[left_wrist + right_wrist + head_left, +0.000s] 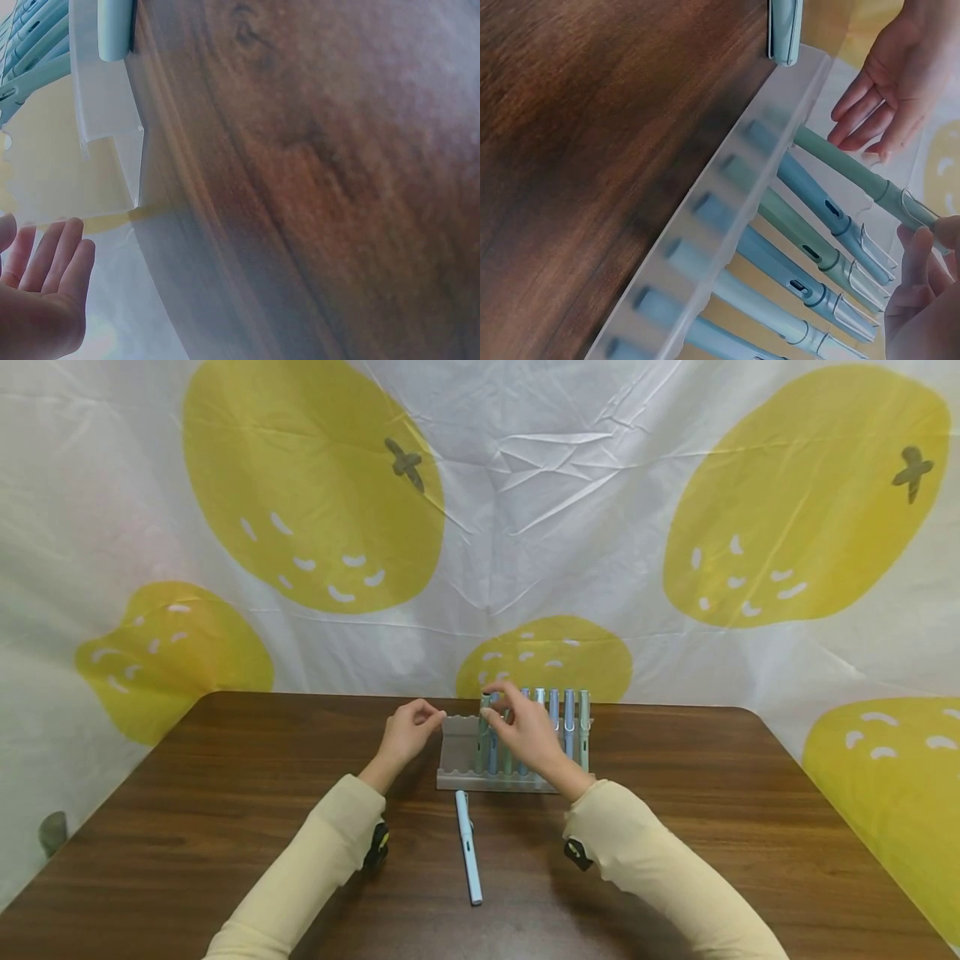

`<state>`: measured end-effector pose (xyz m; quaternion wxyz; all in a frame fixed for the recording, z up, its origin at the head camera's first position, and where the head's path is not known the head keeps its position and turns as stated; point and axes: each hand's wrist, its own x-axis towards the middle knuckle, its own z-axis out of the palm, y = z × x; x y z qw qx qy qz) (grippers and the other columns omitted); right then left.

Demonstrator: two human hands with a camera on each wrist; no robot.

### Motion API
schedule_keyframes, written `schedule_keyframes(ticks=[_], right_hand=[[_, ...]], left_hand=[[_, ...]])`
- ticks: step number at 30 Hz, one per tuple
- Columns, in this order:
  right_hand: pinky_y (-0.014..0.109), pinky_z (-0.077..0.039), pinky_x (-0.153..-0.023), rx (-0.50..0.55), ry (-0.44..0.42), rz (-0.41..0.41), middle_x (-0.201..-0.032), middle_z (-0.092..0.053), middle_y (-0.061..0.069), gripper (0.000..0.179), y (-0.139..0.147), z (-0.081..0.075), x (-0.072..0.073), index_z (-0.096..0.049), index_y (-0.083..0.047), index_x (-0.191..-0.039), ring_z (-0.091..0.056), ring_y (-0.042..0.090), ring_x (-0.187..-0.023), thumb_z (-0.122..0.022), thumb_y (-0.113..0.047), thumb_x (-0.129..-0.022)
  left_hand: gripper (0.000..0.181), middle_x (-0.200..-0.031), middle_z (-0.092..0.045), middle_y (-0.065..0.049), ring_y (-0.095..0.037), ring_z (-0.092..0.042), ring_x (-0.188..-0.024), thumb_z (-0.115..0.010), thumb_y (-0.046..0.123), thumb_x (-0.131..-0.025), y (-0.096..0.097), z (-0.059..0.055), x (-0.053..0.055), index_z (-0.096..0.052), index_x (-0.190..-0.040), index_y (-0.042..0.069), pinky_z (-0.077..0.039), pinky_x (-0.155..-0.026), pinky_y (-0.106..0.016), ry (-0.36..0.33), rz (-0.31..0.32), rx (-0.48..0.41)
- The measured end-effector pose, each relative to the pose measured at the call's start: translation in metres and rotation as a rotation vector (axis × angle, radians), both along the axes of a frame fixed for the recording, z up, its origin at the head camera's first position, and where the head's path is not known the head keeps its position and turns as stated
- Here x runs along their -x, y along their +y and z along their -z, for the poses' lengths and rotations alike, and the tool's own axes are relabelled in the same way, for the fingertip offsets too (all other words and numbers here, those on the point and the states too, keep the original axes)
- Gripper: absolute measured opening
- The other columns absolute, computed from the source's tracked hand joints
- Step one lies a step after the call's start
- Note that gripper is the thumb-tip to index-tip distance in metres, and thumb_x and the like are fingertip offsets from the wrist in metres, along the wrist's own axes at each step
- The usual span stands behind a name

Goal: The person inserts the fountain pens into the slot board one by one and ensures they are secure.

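Observation:
A clear pen stand [459,747] holds a row of blue and green pens leaning back with their clips at the top. My right hand [525,731] pinches the capped end of the leftmost green pen [847,165] between thumb and fingers; its lower end sits at the stand's front ledge. At the upper left corner of the stand, my left hand [407,731] pinches the edge with thumb and index finger, the other fingers loosely extended in the left wrist view. A light blue pen [468,852] lies on the table in front of the stand, between my forearms.
The brown wooden table [262,827] ends just behind the stand. A white cloth [555,527] with large yellow fruit prints hangs behind it. Other pens, such as a blue one [832,202], stand close beside the gripped green pen.

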<state>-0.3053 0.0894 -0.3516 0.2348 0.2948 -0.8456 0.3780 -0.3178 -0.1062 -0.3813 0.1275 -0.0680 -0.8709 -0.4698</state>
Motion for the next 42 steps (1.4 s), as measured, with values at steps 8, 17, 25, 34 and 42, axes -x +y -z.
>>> schedule_keyframes(ticks=[8,17,25,34,42], right_hand=[[0.027,-0.038,-0.043,-0.003,-0.044,-0.021,-0.080,-0.065,0.004,0.026,0.000,0.000,0.004,-0.053,-0.010,-0.111,-0.046,0.009,-0.046,-0.057,-0.017,-0.087],[0.024,-0.034,-0.041,-0.193,-0.007,0.067,-0.078,-0.054,-0.004,0.043,0.001,0.004,0.010,-0.049,-0.015,-0.120,-0.040,0.008,-0.049,-0.065,-0.021,-0.081],[0.024,-0.034,-0.039,-0.295,-0.065,0.101,-0.066,-0.049,-0.008,0.056,0.003,0.004,0.009,-0.041,-0.019,-0.128,-0.042,0.008,-0.047,-0.067,-0.025,-0.079],[0.024,-0.030,-0.036,-0.331,-0.072,0.126,-0.057,-0.045,-0.006,0.057,0.003,0.004,0.014,-0.040,-0.019,-0.131,-0.038,0.011,-0.040,-0.065,-0.026,-0.081],[0.023,-0.029,-0.035,-0.365,-0.121,0.150,-0.056,-0.047,-0.006,0.058,-0.001,0.001,0.016,-0.038,-0.020,-0.133,-0.039,0.011,-0.039,-0.064,-0.028,-0.082]], left_hand=[[0.021,-0.086,-0.065,-0.008,-0.022,-0.060,-0.084,-0.058,0.025,-0.086,0.001,0.000,0.000,-0.062,-0.088,0.004,-0.044,-0.071,-0.037,-0.005,-0.001,-0.001],[0.019,-0.086,-0.065,-0.008,-0.022,-0.060,-0.084,-0.058,0.022,-0.086,0.002,0.001,0.001,-0.062,-0.087,0.004,-0.044,-0.071,-0.038,-0.008,-0.003,-0.010],[0.020,-0.086,-0.065,-0.008,-0.021,-0.060,-0.085,-0.058,0.024,-0.086,0.002,0.001,0.001,-0.062,-0.086,0.005,-0.045,-0.071,-0.037,-0.009,-0.007,-0.012],[0.019,-0.086,-0.065,-0.008,-0.022,-0.060,-0.087,-0.058,0.023,-0.086,0.001,0.000,0.002,-0.062,-0.086,0.005,-0.045,-0.071,-0.037,-0.003,0.001,-0.015],[0.018,-0.086,-0.065,-0.008,-0.022,-0.060,-0.085,-0.059,0.022,-0.086,0.000,0.001,0.003,-0.062,-0.087,0.004,-0.044,-0.071,-0.037,-0.002,0.001,-0.018]])
